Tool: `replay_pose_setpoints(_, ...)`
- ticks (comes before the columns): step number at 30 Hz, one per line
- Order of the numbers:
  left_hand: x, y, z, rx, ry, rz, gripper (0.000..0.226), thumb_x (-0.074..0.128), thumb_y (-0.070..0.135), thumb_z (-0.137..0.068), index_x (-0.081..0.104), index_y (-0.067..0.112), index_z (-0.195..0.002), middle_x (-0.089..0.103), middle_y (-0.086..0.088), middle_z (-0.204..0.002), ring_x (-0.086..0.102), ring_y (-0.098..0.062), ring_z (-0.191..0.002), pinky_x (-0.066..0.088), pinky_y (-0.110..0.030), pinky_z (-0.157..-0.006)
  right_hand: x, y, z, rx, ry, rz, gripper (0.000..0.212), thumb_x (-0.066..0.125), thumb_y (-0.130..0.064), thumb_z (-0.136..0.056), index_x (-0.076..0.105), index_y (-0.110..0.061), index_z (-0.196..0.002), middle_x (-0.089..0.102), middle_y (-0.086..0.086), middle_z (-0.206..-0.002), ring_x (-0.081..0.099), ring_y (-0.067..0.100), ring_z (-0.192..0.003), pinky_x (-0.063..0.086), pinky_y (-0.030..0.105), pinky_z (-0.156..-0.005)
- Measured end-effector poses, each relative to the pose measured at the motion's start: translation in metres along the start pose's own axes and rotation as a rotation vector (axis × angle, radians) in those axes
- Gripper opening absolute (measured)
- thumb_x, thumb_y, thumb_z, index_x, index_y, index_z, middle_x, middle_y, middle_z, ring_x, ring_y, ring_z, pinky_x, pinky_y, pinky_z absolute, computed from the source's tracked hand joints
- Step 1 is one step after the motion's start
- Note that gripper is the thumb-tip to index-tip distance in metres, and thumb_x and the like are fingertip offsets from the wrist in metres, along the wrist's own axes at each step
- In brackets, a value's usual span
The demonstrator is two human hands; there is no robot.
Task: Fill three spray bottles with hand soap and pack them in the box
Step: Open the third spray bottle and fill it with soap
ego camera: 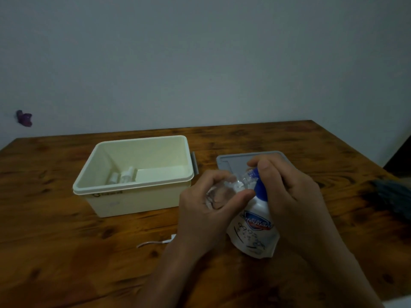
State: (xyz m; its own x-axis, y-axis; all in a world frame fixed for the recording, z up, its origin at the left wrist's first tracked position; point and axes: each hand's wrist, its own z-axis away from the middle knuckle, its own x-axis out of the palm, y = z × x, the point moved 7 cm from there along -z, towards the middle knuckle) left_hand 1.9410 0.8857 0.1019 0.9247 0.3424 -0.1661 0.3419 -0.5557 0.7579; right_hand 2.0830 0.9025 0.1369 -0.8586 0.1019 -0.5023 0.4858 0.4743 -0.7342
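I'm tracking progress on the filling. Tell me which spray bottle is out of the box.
The clear spray bottle gripped in the left hand, meeting the soap pouch spout. The other two bottles lie inside the cream box.

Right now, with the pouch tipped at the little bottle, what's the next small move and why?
Probably squeeze the pouch gently with the right hand. Its spout already meets the mouth of the bottle that the left hand grips, and two bottles lie in the box, so this looks like the third.
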Motion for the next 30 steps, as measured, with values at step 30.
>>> replay_pose_setpoints(30,0.0002,0.0018,0.0001,0.023,0.0,-0.031,0.025,0.067,0.055,-0.075,0.057,0.04,-0.092,0.064,0.012,-0.097,0.066,0.0,-0.076,0.052,-0.013,-0.056,-0.0009,0.0036,0.0012,-0.01,0.017,-0.001,0.035,0.03,-0.045,-0.092,0.059,-0.026,-0.088,0.059,0.001,-0.073,0.059,0.012,-0.068,0.048,0.031,-0.052)
